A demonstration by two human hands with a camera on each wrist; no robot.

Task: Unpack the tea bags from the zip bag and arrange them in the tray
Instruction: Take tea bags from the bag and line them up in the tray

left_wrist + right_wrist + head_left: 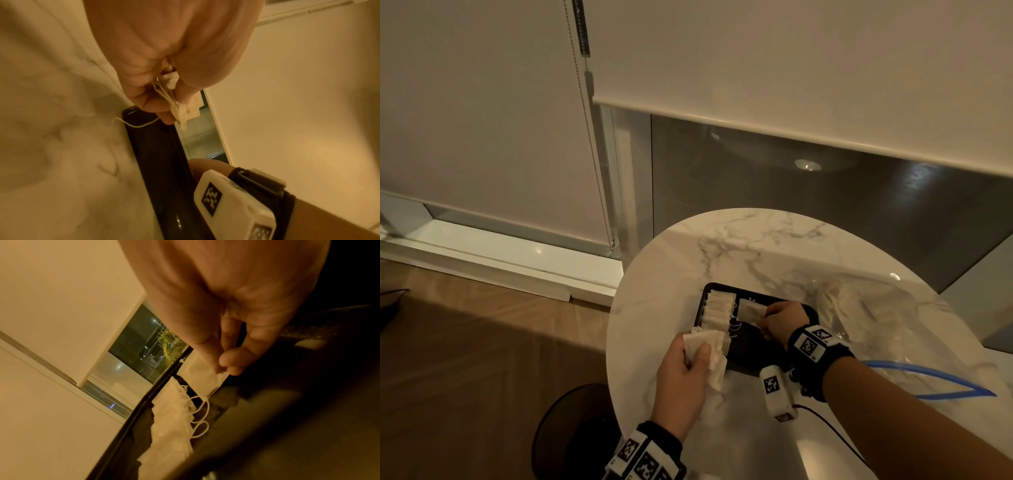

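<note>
A black tray (748,346) sits on the round marble table (739,246). A row of white tea bags (717,307) lies along its left side. My right hand (779,320) pinches one tea bag (751,311) by its edge, low over the tray's middle; the same tea bag (202,378) shows in the right wrist view with its string hanging. My left hand (688,368) grips a bundle of tea bags (712,347) at the tray's near left corner; the bundle (183,105) is squeezed between thumb and fingers. The clear zip bag (866,315) lies crumpled to the right of the tray.
The zip bag's blue seal strip (935,377) lies by my right forearm. A dark round stool or bin (571,431) stands on the wooden floor below the table's left edge. Roller blinds and a window (791,164) are behind the table.
</note>
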